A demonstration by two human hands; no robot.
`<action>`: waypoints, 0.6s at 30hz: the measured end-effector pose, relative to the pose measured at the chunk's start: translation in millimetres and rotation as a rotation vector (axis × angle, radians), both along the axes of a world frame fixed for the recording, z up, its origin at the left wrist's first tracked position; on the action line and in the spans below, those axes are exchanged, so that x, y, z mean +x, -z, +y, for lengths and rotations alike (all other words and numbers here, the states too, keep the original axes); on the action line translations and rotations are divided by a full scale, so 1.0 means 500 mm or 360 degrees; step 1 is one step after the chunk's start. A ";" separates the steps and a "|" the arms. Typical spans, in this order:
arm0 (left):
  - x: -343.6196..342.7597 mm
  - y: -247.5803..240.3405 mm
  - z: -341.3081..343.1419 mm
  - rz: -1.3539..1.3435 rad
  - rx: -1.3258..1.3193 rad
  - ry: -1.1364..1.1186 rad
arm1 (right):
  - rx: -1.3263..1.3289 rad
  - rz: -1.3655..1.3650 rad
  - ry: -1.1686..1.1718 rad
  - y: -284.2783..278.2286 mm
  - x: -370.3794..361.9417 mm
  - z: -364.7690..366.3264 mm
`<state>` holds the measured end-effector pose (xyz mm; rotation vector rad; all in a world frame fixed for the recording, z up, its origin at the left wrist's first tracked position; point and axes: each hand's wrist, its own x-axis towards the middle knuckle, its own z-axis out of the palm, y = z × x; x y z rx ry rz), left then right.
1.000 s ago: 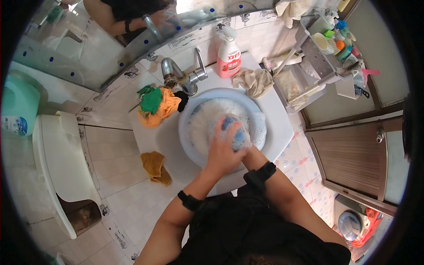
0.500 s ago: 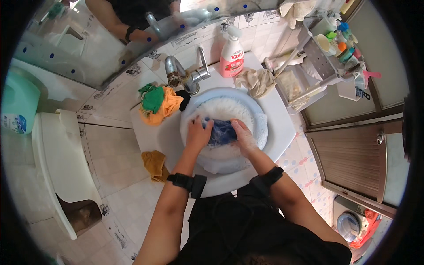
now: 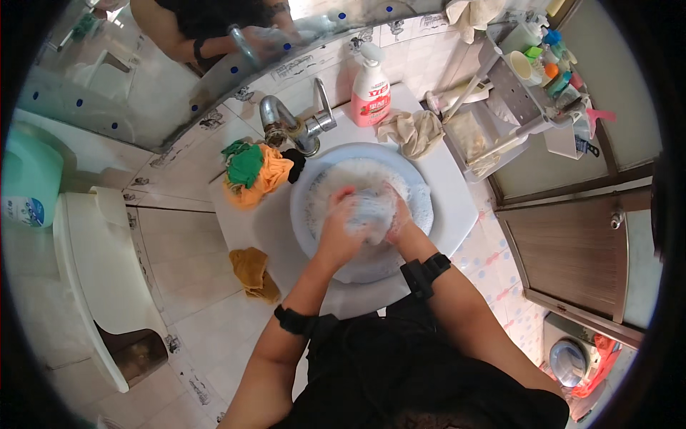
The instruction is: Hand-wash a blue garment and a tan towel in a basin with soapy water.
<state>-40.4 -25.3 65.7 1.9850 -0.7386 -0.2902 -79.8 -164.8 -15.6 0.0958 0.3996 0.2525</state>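
Both my hands are over a light blue basin (image 3: pixel 425 207) of white suds, which stands in the white sink (image 3: pixel 457 209). Bunched between them is a wet blue cloth (image 3: pixel 373 209), now foam-covered and smeared by motion. My left hand (image 3: pixel 341 230) is closed on its left side, fingers blurred. On the other side my right hand (image 3: pixel 401 217) grips it, with foam on the skin. A chrome faucet (image 3: pixel 304 129) rises behind the basin. Orange cloth (image 3: pixel 266 171), a green cloth (image 3: pixel 244 167) and a black cloth (image 3: pixel 294 164) lie heaped at the sink's left.
A pink-and-white pump bottle (image 3: pixel 371 89) and a beige cloth (image 3: pixel 414 134) stand behind the basin. A brown cloth (image 3: pixel 254 274) hangs at the sink's left edge. To the right is a grey rack (image 3: pixel 511 82) of toiletries; a green jug (image 3: pixel 32 175) is far left.
My hands have come closer together, the left one shifting right. The blue cloth, stretched out and dark before, is now bunched and pale with foam.
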 end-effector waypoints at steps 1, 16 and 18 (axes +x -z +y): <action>-0.003 -0.003 0.012 0.0099 -0.0312 -0.0109 | -0.0092 0.0016 0.0016 0.002 0.011 0.003; -0.042 -0.050 0.056 -0.0341 0.0113 -0.0217 | -0.0249 0.0120 0.0146 -0.069 0.019 0.083; -0.077 -0.079 0.015 -0.0454 0.0262 -0.0193 | 0.0081 -0.0299 -0.0002 -0.060 0.019 0.087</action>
